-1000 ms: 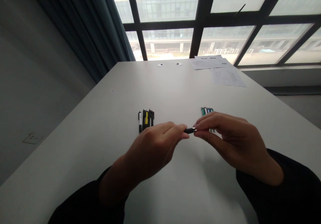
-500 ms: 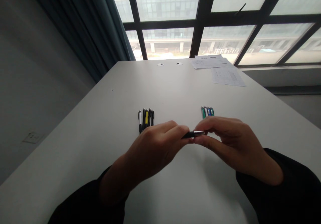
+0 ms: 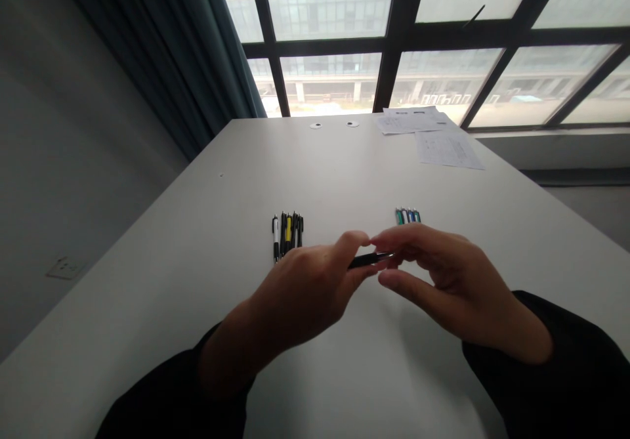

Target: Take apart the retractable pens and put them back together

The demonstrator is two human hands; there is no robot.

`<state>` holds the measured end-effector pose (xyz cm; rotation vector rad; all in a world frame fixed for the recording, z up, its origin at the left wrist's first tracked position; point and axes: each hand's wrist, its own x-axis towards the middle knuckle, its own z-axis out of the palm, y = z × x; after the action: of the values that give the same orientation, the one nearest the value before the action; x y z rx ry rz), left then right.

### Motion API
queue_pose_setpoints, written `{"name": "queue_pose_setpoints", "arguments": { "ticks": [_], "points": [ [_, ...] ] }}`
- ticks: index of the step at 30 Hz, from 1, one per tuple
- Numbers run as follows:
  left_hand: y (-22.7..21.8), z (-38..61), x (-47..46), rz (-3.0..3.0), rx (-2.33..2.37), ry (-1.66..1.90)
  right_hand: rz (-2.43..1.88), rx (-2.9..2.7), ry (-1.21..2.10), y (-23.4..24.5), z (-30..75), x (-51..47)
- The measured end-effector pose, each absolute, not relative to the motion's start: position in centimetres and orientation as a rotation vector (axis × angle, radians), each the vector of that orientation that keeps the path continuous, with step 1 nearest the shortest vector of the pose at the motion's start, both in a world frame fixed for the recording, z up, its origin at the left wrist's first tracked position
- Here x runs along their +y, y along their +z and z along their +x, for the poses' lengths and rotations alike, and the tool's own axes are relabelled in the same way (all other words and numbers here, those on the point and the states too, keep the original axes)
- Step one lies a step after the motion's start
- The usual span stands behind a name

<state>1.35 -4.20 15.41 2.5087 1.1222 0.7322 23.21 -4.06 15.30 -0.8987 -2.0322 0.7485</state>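
A black pen (image 3: 369,259) was held above the surface (image 3: 344,183), roughly level, its silvery end pointed right. Its black end was lightly gripped by the left hand (image 3: 305,288), the fingers partly curled and one fingertip raised clear of the barrel. The right hand (image 3: 450,275) was held half open around the silvery end, thumb and fingers parted; whether that end was touched could not be told.

The pen was judged to be light, stiff and not easily broken; its smooth barrel might be inclined to roll or slip, so a pinch near the middle of the barrel would be best suited.

The surface was white, broad and flat. On it, dark pens with a white and a yellow one (image 3: 288,230) were laid side by side to the left, and coloured pens (image 3: 408,216) to the right, partly hidden. Papers (image 3: 450,149) were spread at the far right. The room was lit through a dark-framed window (image 3: 329,9), flanked at left by a blue curtain (image 3: 162,39).
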Motion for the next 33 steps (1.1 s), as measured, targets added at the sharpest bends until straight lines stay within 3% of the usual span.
{"name": "queue_pose_setpoints", "arguments": {
  "ticks": [9, 20, 26, 33],
  "points": [
    [15.4, 1.0, -4.2, 2.568, 1.091, 0.630, -0.785, -2.055, 0.576, 15.7, 23.2, -3.6],
    [15.5, 1.2, -4.0, 2.596, 1.364, 0.431, -1.077, -2.060, 0.473, 15.8, 24.7, -3.1],
    [15.6, 1.7, -3.8, 2.582, 1.527, 0.425, -1.318, -2.645, 0.533, 11.9, 23.6, -1.0],
    [16.1, 2.0, -4.1, 2.561, 1.532, 0.418, -1.366, -2.749, 0.664, 7.7, 23.0, -0.8]
  ]
}}
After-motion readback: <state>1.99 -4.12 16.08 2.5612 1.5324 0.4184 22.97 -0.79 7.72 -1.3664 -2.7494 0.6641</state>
